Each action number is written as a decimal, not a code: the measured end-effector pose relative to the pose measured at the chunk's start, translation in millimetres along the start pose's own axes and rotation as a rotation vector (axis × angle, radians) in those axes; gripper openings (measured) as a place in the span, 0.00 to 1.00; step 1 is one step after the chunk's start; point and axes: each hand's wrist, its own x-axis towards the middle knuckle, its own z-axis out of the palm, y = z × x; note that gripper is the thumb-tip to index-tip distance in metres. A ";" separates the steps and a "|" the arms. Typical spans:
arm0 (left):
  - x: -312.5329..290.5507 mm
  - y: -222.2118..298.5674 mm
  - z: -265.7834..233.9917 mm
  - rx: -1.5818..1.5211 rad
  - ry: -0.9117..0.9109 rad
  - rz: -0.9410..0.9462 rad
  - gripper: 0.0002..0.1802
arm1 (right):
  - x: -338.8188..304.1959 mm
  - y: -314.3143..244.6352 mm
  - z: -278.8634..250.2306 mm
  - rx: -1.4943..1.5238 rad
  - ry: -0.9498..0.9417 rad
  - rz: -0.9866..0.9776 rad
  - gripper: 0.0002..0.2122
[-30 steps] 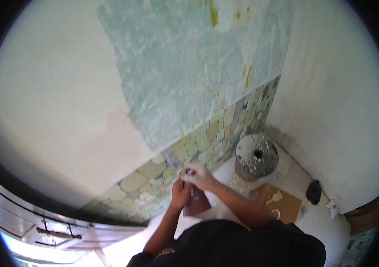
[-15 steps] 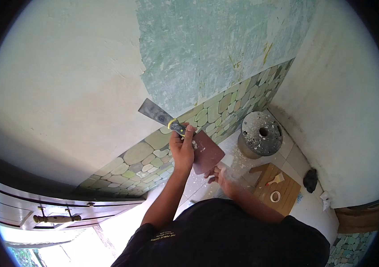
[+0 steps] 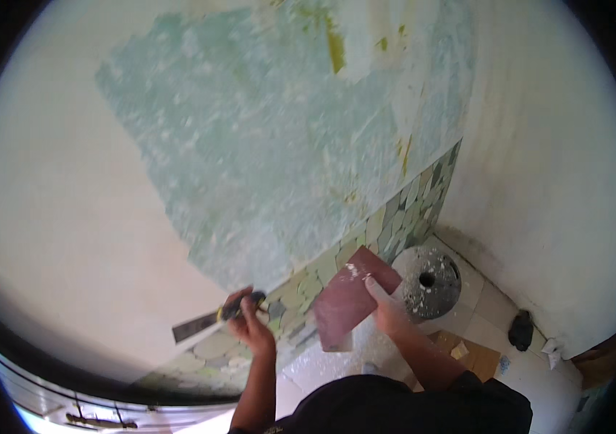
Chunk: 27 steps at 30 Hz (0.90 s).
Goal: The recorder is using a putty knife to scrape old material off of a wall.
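My left hand (image 3: 256, 334) is closed round the dark handle of a putty knife, and its flat metal blade (image 3: 196, 328) points left. In my right hand (image 3: 389, 309) is a reddish-brown sheet of sandpaper (image 3: 347, 302), gripped at its right edge with the thumb on top. White crumbs lie on the sheet's upper part. A pale edge shows under the sheet's lower end; I cannot tell what it belongs to. Both hands are apart from each other, in front of a wall with a large green scraped patch (image 3: 264, 145).
A strip of green pebble tiles (image 3: 300, 293) runs along the wall's foot. In the corner stands a dark round container (image 3: 429, 286), upside down and spattered white. Near it are a wooden stool (image 3: 478, 358), a black bundle (image 3: 520, 330) and a dark wooden cabinet (image 3: 40, 401) at lower left.
The view has swung up to show more wall. The sandpaper, earlier beside my left hand, is now in my right hand and spread wider. My left hand has moved away leftward with the putty knife.
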 end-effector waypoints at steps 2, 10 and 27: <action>-1.8 -5.8 -13.5 0.058 0.013 0.008 0.09 | 33.9 -30.3 -18.2 -0.181 0.190 -0.099 0.17; -60.0 -14.0 -25.1 0.205 0.172 -0.162 0.10 | 184.6 -205.7 30.1 -0.504 0.109 -0.889 0.19; -93.3 -14.0 -28.1 0.467 0.313 -0.040 0.09 | 353.2 -137.3 111.9 -1.223 -0.048 -1.407 0.29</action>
